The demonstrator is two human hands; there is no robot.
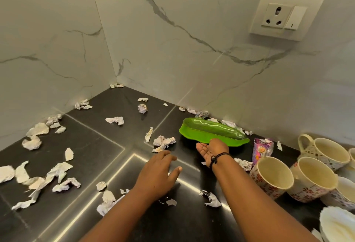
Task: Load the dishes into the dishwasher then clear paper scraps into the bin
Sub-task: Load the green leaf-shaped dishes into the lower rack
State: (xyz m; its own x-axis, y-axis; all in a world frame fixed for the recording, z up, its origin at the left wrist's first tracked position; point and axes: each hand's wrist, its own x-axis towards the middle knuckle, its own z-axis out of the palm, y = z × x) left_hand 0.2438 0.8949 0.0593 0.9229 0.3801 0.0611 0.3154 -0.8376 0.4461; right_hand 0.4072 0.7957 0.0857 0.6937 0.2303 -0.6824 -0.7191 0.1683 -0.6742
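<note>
head view | green leaf dish (211, 131) near back wall, among paper scraps (164, 142) | your right hand (210, 151) palm-up, relaxed, at its near rim, grasping nothing | your left hand (157, 174) spread, empty | likely light, stiff, slick: lift by the rim

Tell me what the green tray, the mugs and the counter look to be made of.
Green tray: probably plastic, glossy; bright uniform colour, sharp highlights on its moulded leaf ribs.
Mugs: likely glazed ceramic; thick cream walls, printed floral pattern outside.
Counter: seemingly polished dark stone or tile; it shows seams and mirrors a light strip.
</note>
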